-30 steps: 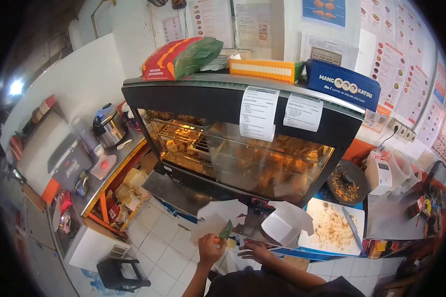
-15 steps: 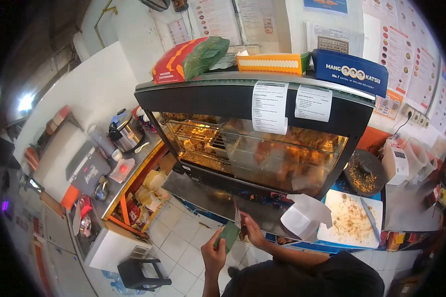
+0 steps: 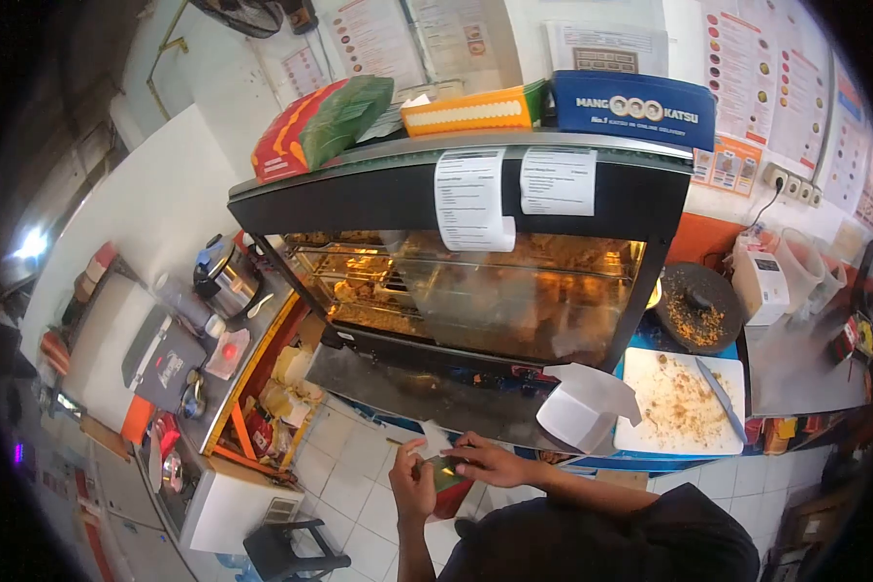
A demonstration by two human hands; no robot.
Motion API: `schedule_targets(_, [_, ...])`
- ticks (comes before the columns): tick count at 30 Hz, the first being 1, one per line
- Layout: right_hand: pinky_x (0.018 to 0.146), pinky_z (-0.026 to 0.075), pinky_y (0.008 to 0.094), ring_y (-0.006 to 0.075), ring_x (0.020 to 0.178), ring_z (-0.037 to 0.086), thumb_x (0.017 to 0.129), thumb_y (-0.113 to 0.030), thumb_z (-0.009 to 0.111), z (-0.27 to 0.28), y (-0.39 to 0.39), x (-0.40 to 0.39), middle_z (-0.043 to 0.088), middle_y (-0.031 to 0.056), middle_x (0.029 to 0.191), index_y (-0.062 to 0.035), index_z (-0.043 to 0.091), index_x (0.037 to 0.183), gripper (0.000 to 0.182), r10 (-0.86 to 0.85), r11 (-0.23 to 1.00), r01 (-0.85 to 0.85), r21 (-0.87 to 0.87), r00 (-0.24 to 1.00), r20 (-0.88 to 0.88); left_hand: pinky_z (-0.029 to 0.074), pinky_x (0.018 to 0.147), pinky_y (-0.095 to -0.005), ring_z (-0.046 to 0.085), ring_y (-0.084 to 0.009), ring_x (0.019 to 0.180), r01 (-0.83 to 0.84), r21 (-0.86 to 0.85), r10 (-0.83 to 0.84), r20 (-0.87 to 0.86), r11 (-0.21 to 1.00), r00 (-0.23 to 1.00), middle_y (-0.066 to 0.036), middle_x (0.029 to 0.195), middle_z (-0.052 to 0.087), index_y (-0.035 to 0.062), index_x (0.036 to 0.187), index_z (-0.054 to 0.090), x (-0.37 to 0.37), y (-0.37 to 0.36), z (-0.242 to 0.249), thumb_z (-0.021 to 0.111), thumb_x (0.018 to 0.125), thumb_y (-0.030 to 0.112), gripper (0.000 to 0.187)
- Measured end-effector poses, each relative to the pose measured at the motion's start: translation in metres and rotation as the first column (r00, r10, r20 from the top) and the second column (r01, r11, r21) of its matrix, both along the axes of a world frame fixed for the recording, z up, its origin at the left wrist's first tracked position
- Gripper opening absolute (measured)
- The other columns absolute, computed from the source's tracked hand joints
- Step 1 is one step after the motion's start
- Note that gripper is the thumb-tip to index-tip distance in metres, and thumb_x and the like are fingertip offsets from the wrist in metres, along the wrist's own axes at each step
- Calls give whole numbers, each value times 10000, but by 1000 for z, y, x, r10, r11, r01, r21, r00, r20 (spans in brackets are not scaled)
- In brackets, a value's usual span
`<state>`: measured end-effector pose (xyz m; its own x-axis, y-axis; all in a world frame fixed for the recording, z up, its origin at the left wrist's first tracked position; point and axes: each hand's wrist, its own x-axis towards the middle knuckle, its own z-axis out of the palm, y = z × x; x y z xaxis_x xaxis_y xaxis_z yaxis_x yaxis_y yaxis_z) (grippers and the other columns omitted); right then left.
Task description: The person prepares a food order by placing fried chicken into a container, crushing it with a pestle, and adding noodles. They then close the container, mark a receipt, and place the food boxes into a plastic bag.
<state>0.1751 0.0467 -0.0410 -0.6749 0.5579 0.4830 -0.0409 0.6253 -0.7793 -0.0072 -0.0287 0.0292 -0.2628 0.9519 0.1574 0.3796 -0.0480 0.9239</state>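
A green-and-red folded carton [image 3: 449,499] is between my two hands, with a pale inner flap [image 3: 443,436] standing up at its far side. My left hand [image 3: 413,481] is closed on its left side, fingers curled and thumb raised. My right hand [image 3: 493,462] lies over the right edge, fingers bent onto the carton; its fingertips are partly hidden. An open white box [image 3: 584,411] sits on the counter [image 3: 398,377] to the right, beyond my right hand.
Ahead stands a heated display case [image 3: 475,291] with fried food and two paper slips. At right are a cutting board [image 3: 658,427] with crumbs, a knife [image 3: 721,401] and a stone mortar [image 3: 690,335]. A black stool [image 3: 296,551] stands on the floor at left.
The carton has turned so its red side shows below the green. My right hand has moved from beside it to over it. The view has shifted slightly.
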Motion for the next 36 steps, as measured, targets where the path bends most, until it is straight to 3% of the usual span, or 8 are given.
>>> schedule_targets(8, [888, 504, 480, 394, 991, 632, 1015, -460, 482, 43, -9, 49, 504, 212, 1240, -100, 294, 1506, 638, -20, 998, 38, -51, 948, 319, 500, 711, -294, 631, -142, 790, 133, -164, -163, -188, 978, 969, -110, 837, 672, -3, 1017, 617, -42, 2, -5, 543, 990, 159, 179])
schedule_targets(12, [920, 487, 495, 436, 998, 624, 1056, -462, 359, 32, 1, 73, 574, 297, 1156, -95, 311, 1481, 564, -219, 909, 272, -316, 956, 195, 532, 820, -314, 659, -170, 941, 370, -103, -293, 435, 923, 852, -84, 1043, 685, -29, 1159, 596, -57, -6, 19, 602, 951, 81, 236])
schedule_targets(17, [819, 501, 489, 427, 918, 657, 1072, -407, 340, 29, 5, 73, 664, 261, 971, -9, 498, 1228, 456, -245, 820, 352, -452, 929, 278, 545, 899, -390, 629, -210, 1106, 578, 108, -492, 663, 809, 565, -97, 1278, 622, -2, 1338, 511, -28, 7, -18, 582, 984, 111, 378])
schedule_targets(21, [846, 507, 417, 365, 954, 661, 1069, -388, 373, 40, 3, 75, 670, 214, 1016, 1, 521, 1236, 448, -293, 827, 445, -343, 862, 413, 552, 899, -395, 651, -201, 1067, 498, 143, -322, 900, 855, 294, -91, 1261, 637, 24, 1337, 512, -9, 11, -30, 513, 1021, 127, 332])
schedule_targets(22, [872, 507, 386, 332, 980, 663, 1069, -387, 379, 52, 0, 76, 672, 194, 1054, -2, 519, 1272, 457, -306, 824, 491, -283, 806, 507, 554, 900, -395, 660, -196, 1046, 458, 89, -269, 899, 884, 345, -88, 1249, 645, 31, 1326, 522, -4, 19, -26, 502, 1027, 133, 316])
schedule_targets(26, [1010, 449, 489, 377, 1268, 517, 916, -153, 678, 83, -17, 66, 510, 212, 1389, -52, 506, 1367, 493, -263, 956, 274, 102, 959, -106, 543, 912, -421, 666, -200, 1020, 302, 45, -160, 915, 952, 370, -60, 1166, 673, 55, 1249, 568, 14, 39, -9, 490, 1039, 154, 244])
schedule_targets(32, [1080, 413, 486, 380, 1361, 424, 864, -196, 752, 89, -19, 46, 422, 185, 1489, -65, 462, 1440, 658, -164, 949, 167, 268, 986, -33, 550, 855, -354, 666, -166, 915, 152, 61, -125, 880, 987, 458, -56, 1055, 680, 47, 1165, 607, 20, 33, -14, 548, 1028, 170, 194])
schedule_targets(36, [1058, 429, 468, 408, 1318, 469, 831, -181, 767, 82, -16, 30, 458, 204, 1465, -11, 652, 1232, 451, -251, 926, 221, 307, 966, 63, 522, 799, -285, 627, -110, 874, 39, 55, -67, 784, 998, 618, -24, 985, 654, 43, 1101, 618, 40, 28, 8, 543, 1038, 197, 183])
